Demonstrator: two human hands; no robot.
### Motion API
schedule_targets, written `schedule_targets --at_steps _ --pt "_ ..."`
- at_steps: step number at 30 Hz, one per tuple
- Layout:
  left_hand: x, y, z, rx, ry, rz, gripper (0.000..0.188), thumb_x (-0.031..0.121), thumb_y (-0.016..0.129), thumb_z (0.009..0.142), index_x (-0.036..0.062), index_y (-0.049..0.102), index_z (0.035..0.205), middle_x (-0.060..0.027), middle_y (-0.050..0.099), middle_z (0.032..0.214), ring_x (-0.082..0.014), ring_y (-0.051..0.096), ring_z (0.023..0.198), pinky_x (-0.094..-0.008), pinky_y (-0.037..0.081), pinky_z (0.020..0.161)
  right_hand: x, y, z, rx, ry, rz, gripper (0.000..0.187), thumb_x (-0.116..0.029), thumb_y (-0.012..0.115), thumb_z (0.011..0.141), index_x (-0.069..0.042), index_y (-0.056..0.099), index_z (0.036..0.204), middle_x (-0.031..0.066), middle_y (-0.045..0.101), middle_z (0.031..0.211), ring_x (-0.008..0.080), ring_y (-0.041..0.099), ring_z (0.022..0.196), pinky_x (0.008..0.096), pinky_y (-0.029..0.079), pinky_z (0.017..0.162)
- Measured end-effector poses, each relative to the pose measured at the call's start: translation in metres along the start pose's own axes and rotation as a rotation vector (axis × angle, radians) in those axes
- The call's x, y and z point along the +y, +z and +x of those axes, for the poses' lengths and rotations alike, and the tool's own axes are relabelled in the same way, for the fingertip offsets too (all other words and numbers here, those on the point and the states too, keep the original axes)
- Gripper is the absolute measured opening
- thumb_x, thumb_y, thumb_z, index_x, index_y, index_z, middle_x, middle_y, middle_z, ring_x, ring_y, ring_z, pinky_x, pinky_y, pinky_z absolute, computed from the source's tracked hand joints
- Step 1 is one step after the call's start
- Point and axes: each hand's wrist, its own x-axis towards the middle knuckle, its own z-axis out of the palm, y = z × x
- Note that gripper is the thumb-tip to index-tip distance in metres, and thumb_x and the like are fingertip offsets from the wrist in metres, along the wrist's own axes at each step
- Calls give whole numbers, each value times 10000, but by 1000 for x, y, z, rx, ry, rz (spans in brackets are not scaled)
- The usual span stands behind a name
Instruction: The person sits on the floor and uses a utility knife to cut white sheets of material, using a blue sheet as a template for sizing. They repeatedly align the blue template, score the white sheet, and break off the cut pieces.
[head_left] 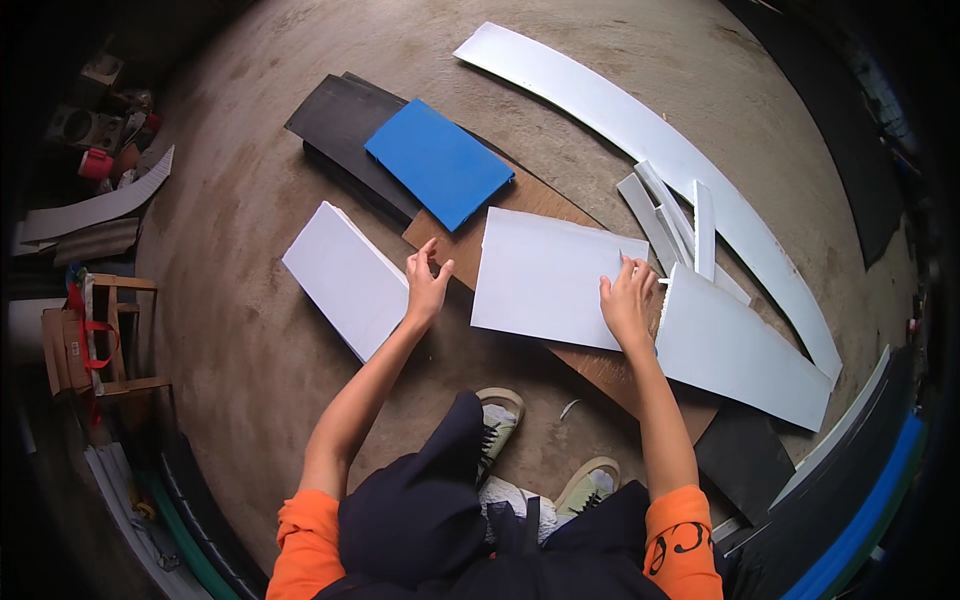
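A white rectangular sheet (545,285) lies on a brown board (590,368) in front of me. My right hand (628,305) is closed over the sheet's right part. A small, thin pointed tip shows at its fingers; the rest of what they grip is hidden. My left hand (427,288) hovers just off the sheet's left edge, fingers curled but apart, holding nothing. Beside it on the floor is a neat stack of white sheets (345,285). A larger white panel (740,345) with a rough left edge lies right of my right hand.
A blue panel (440,160) rests across dark boards (345,120) and the brown board. Narrow white strips (703,230) and a long white strip (600,105) lie at the right. A wooden stool (125,335) stands at the left. Rolled material (865,510) lines the lower right.
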Motion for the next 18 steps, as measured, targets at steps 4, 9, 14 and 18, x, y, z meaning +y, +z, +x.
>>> schedule_targets --at_steps 4,9,14,18 --pt "2 -36 44 -47 -132 -118 496 235 532 846 61 355 1275 -140 398 1187 -209 454 1072 -320 423 869 -65 20 90 -94 -281 343 430 -154 566 784 57 437 1136 204 438 1142 345 380 1100 398 329 940" --pt "7 -12 64 -96 -254 -316 563 238 548 845 13 292 1293 -132 384 1259 -200 443 1110 -313 442 852 -114 89 152 -163 -237 337 440 -232 565 796 12 470 1151 182 462 1180 315 405 1113 373 324 960" --pt "8 -4 71 71 -379 -379 563 241 588 813 -29 340 1241 -127 451 1167 -183 510 1005 -284 422 842 -139 105 152 -117 -59 600 419 -180 612 771 1 487 1128 169 480 1119 284 491 1017 341 407 873" --pt "27 -25 76 -77 -433 -648 402 202 587 822 -13 429 1124 -52 491 1016 -132 509 929 -267 430 818 -157 73 141 -156 150 1050 433 -128 654 735 -24 481 1117 145 421 1127 257 459 1046 331 406 880"
